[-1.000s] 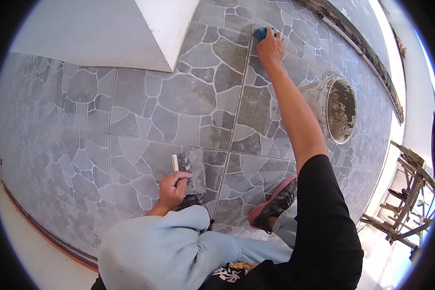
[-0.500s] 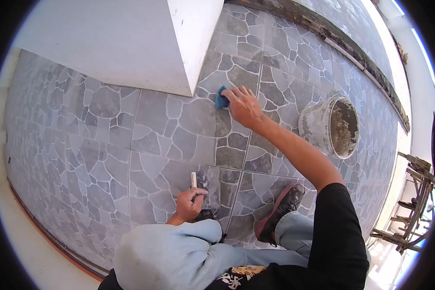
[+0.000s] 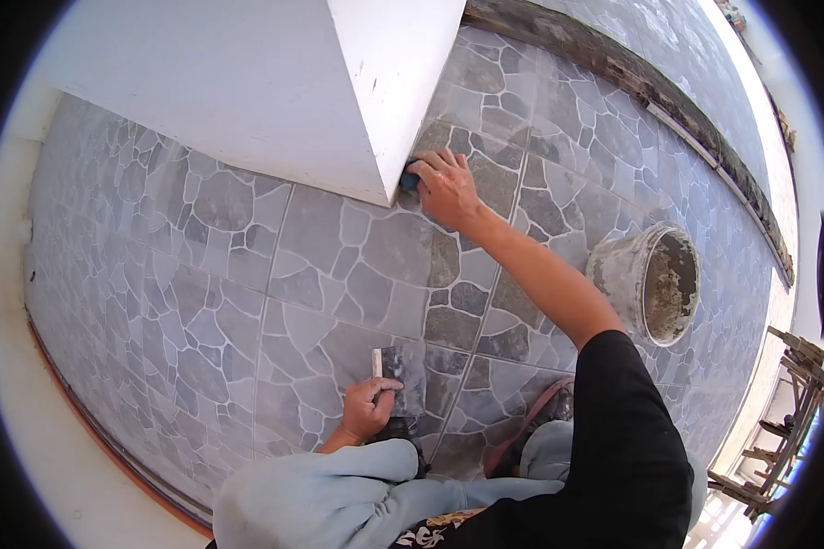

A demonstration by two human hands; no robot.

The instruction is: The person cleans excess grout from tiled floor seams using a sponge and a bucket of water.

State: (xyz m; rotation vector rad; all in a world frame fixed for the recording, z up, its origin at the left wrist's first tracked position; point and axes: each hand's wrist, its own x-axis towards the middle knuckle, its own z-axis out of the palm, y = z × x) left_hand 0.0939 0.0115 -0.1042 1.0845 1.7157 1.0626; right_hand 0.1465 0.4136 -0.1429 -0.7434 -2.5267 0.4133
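Note:
My right hand (image 3: 447,192) is stretched forward, its fingers closed on a blue sponge (image 3: 408,176) at the foot of the white pillar (image 3: 373,110). The sponge is against the floor by the pillar's corner and is partly hidden by the fingers. Close to my knee, my left hand (image 3: 369,412) grips a flat spreader (image 3: 391,361) with a dark, smeared blade and a pale strip along one edge. Beneath both hands lies a stone-patterned grey tile floor (image 3: 330,238) with pale joints. A dull film covers some tiles.
To the right stands a mortar-crusted bucket (image 3: 609,270) with grey residue inside. A dark timber beam (image 3: 604,55) crosses the floor at the far right. Wooden scaffolding (image 3: 787,421) is at the right edge. My shoe (image 3: 545,416) rests on the tiles.
My right hand has slid the sponge left, up to the pillar's corner. My left hand stays low with the spreader. The whole view has shifted slightly.

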